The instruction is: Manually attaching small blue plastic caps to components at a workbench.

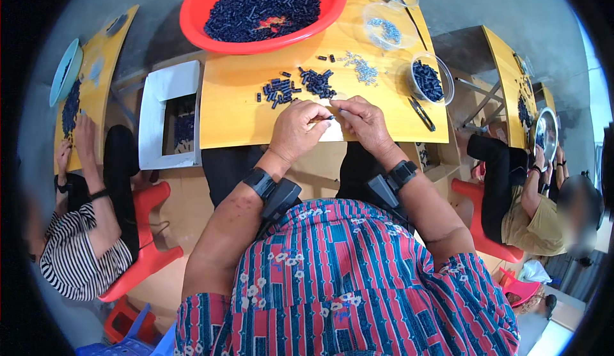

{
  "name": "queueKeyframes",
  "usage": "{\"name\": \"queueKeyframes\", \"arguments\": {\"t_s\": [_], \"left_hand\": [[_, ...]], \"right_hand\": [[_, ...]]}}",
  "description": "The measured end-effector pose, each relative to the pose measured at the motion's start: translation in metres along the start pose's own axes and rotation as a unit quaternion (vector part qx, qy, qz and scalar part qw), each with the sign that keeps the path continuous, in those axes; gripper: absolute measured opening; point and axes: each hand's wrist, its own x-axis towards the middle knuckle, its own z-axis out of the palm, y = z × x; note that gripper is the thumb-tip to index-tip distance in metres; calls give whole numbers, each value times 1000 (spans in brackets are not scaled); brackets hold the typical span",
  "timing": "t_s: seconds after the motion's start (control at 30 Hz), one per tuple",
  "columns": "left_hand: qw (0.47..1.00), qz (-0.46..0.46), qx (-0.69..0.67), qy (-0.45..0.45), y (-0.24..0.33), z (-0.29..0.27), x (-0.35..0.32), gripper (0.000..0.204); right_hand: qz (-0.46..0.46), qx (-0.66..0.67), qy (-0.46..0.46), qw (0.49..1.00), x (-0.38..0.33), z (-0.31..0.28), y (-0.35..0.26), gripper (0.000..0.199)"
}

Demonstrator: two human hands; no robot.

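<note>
My left hand is over the table's near edge, its thumb and forefinger closed on a small black cylindrical piece. Close beside it, my right hand has its fingertips pinched together by the same piece. Whatever lies between the right fingertips is too small to make out. Just beyond my hands, loose black cylindrical pieces lie in two heaps, a left heap and a right heap. A scatter of tiny silvery parts lies farther right on the yellow table.
A large red basin of black pieces stands at the back. On the right are a clear tub of black pieces, a slim black tool and a clear bowl of silvery parts. A white box stands left. Two people sit at side tables.
</note>
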Motion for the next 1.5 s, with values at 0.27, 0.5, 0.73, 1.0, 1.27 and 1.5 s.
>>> {"name": "queueKeyframes", "arguments": {"t_s": [0.27,0.5,0.73,1.0,1.27,1.5], "left_hand": [[1000,-16,1,-2,2,-3,-3,9],[999,-30,15,-13,3,-3,-1,9],[999,-8,37,-9,6,-1,1,9],[999,-12,39,-15,6,-1,-1,9],[999,-5,36,-11,5,-1,0,10],[999,-3,47,-8,4,1,-2,9]], "right_hand": [[10,8,-1,1000,-3,1,-5,21],[90,83,21,992,-1,0,-11,13],[77,75,-7,994,0,-7,-5,13],[73,62,-29,995,-1,-6,-7,13],[69,57,-28,996,0,-4,-9,12],[26,14,-10,1000,0,1,-5,9]]}}
